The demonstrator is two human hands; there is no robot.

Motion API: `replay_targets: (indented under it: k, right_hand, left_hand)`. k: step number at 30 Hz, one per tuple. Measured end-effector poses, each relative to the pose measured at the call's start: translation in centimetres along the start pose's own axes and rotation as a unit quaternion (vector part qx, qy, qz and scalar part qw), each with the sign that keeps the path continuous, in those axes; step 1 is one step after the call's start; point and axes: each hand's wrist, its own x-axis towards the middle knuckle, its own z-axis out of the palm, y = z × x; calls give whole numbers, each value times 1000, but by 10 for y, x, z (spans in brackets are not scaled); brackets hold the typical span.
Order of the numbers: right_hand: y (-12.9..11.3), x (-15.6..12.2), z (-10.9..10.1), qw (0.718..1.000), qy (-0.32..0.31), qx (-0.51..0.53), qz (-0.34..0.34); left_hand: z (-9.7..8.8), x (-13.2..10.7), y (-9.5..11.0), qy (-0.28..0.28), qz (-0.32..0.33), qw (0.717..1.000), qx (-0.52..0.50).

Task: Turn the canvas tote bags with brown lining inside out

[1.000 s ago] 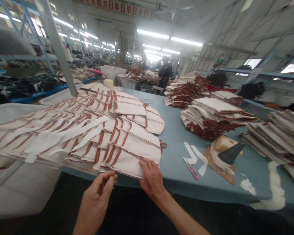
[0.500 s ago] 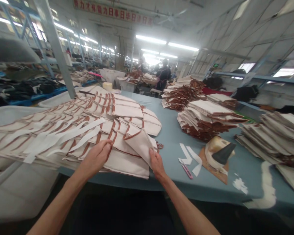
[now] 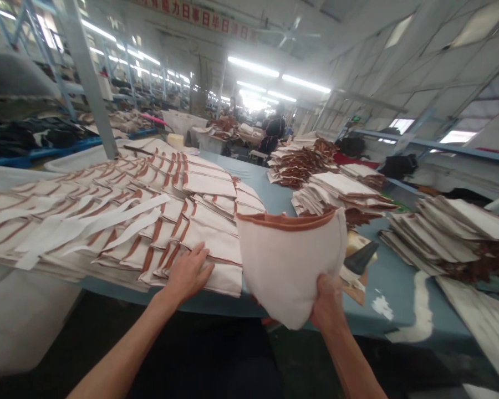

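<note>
One cream cloth pouch (image 3: 289,260) sits in my right hand (image 3: 327,303), held up off the blue table (image 3: 399,274) just above its near edge. The cloth is matte and coarse-woven, like canvas. Its top is edged with a rust-brown band that bows in a shallow curve, and the body narrows to a rounded bottom. My right hand is clamped on that lower corner. The thumb side shows, but the other fingers are tucked behind the fabric, so I cannot tell how they lie.

My left hand (image 3: 189,271) lies palm down with the fingers spread apart. It grips nothing and presses flat on the nearest piece of the fanned pouches (image 3: 208,185). These overlap like roof shingles in slanting rows across the left of the table, each one flat and cream with a brown strip along one edge. Several loose white strips (image 3: 87,221) lie limp across those rows, well to the left of my hand.

Behind the lifted pouch, a dark cone-shaped piece (image 3: 361,257) pokes out at its right side. Farther right, well apart from both hands, are squared stacks of pouches (image 3: 453,233), brown edges bunched along their fronts. White scraps (image 3: 416,310) lie on the table near them.
</note>
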Motion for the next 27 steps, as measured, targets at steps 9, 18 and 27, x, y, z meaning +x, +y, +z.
replay_targets:
  k: [9,18,27]
  right_hand:
    - [-39,-94,-57,932,-104,-276,-210]
    - [-73,-98,-25,906,-212,-234,-283]
    - [-40,-107,-12,837,-336,-275,-334]
  left_hand:
    - [-13,-128,24,44,-93,979,-178]
    - [-12,-198,76,167,52,974,-145]
    - [-11,-198,76,24,-39,976,-212]
